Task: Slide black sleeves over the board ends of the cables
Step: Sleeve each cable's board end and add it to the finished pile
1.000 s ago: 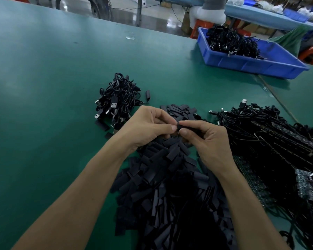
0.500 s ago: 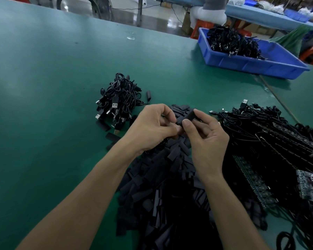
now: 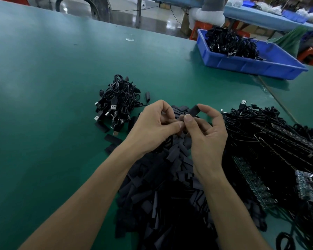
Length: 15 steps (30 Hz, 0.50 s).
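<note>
The right hand (image 3: pixel 207 138) is pinching a single black sleeve (image 3: pixel 194 111) between thumb and forefinger, its other fingers lying loosely curled beneath. The sleeve is standing tilted above the hands, its upper end free. The left hand (image 3: pixel 152 127) is curling its fingers inward, thumb tip touching the right thumb just below the sleeve. Whether it is gripping the sleeve's lower end, a cable end or nothing is hidden behind its own fingers, so I cannot tell.

Both hands are hovering over the far edge of a big heap of loose sleeves (image 3: pixel 170 186) that is spreading across the green table (image 3: pixel 43 96) toward the person. Just left of the hands a small bundle of USB cables (image 3: pixel 118 103) is lying (silver plugs sticking out on its near-left side), with a few stray sleeves (image 3: pixel 113 138) beside it. On the right a larger tangle of cables with circuit boards (image 3: pixel 271 145) is lying. Farther off, a blue bin (image 3: pixel 251 65) is holding more black cables (image 3: pixel 229 44).
</note>
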Tool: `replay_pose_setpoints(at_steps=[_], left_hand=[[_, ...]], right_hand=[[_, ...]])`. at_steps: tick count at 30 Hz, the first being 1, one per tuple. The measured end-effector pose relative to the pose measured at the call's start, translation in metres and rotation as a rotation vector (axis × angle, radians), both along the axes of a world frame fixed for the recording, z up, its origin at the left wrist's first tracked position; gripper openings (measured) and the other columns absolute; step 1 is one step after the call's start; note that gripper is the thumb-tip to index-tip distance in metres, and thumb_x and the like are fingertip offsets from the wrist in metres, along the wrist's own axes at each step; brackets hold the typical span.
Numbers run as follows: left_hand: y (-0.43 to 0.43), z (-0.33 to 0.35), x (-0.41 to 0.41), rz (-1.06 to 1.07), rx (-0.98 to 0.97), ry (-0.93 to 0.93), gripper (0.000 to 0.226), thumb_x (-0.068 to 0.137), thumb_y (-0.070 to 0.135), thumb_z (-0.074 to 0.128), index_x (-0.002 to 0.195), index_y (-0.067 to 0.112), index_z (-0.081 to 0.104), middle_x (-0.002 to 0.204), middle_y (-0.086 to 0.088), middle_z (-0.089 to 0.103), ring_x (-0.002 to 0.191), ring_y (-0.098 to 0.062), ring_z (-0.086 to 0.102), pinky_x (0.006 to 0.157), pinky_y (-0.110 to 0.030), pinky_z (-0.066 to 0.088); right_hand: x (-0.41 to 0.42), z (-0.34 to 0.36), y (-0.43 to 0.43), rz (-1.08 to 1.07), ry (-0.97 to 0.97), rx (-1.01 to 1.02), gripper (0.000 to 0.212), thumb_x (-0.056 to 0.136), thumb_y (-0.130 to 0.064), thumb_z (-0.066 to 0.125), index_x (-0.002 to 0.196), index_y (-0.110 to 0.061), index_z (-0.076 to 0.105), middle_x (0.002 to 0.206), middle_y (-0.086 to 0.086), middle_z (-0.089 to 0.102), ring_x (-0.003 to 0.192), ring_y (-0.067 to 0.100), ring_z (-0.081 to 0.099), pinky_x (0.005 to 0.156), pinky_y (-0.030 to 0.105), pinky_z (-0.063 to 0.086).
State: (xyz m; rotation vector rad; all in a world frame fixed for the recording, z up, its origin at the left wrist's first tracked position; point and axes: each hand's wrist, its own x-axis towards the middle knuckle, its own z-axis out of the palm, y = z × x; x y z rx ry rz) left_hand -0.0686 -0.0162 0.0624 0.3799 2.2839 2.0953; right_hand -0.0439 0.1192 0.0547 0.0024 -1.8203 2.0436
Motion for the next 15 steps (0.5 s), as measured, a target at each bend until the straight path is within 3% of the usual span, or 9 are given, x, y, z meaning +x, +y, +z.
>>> replay_pose_setpoints(at_steps=[2, 5, 8, 12, 15], left_hand=[[-0.001, 0.000, -0.001, -0.025, -0.124, -0.007, 0.031, 0.076, 0.035, 0.077, 0.093, 0.022, 0.055, 0.085, 0.002, 0.077, 0.076, -0.008, 0.069, 0.081, -0.037, 0.057], [-0.010, 0.002, -0.001, -0.137, -0.337, -0.030, 0.046, 0.076, 0.053, 0.080, 0.111, 0.029, 0.063, 0.104, 0.013, 0.073, 0.096, 0.000, 0.067, 0.094, -0.031, 0.055], [-0.014, 0.005, 0.002, -0.226, -0.512, 0.007, 0.061, 0.072, 0.066, 0.076, 0.120, 0.031, 0.064, 0.115, 0.017, 0.067, 0.107, 0.003, 0.062, 0.095, -0.022, 0.050], [-0.011, 0.007, 0.001, -0.066, -0.564, 0.129, 0.021, 0.091, 0.040, 0.071, 0.098, 0.022, 0.067, 0.099, 0.007, 0.069, 0.092, -0.012, 0.064, 0.078, -0.028, 0.050], [-0.015, 0.009, -0.004, 0.042, -0.516, 0.114, 0.014, 0.094, 0.038, 0.067, 0.086, 0.027, 0.061, 0.084, 0.011, 0.069, 0.078, -0.007, 0.067, 0.069, -0.027, 0.054]], right_hand=[[-0.001, 0.004, -0.001, -0.020, -0.016, -0.072, 0.031, 0.091, -0.004, 0.070, 0.107, -0.028, 0.061, 0.082, 0.006, 0.076, 0.077, 0.015, 0.071, 0.071, 0.022, 0.055], [-0.006, 0.015, 0.004, -0.056, -0.044, -0.226, 0.029, 0.094, 0.000, 0.065, 0.111, -0.021, 0.055, 0.079, 0.004, 0.076, 0.074, 0.015, 0.068, 0.063, 0.022, 0.050], [-0.011, 0.027, 0.009, -0.054, -0.071, -0.398, 0.027, 0.095, -0.001, 0.062, 0.113, -0.019, 0.053, 0.078, 0.005, 0.075, 0.070, 0.018, 0.068, 0.056, 0.022, 0.047], [-0.015, 0.037, 0.011, -0.036, -0.087, -0.456, 0.026, 0.096, -0.001, 0.062, 0.115, -0.017, 0.053, 0.077, 0.005, 0.073, 0.066, 0.015, 0.069, 0.057, 0.023, 0.049], [-0.014, 0.035, 0.012, 0.006, -0.133, -0.379, 0.033, 0.097, -0.006, 0.061, 0.125, -0.021, 0.050, 0.082, 0.005, 0.075, 0.076, 0.018, 0.072, 0.063, 0.023, 0.052]])
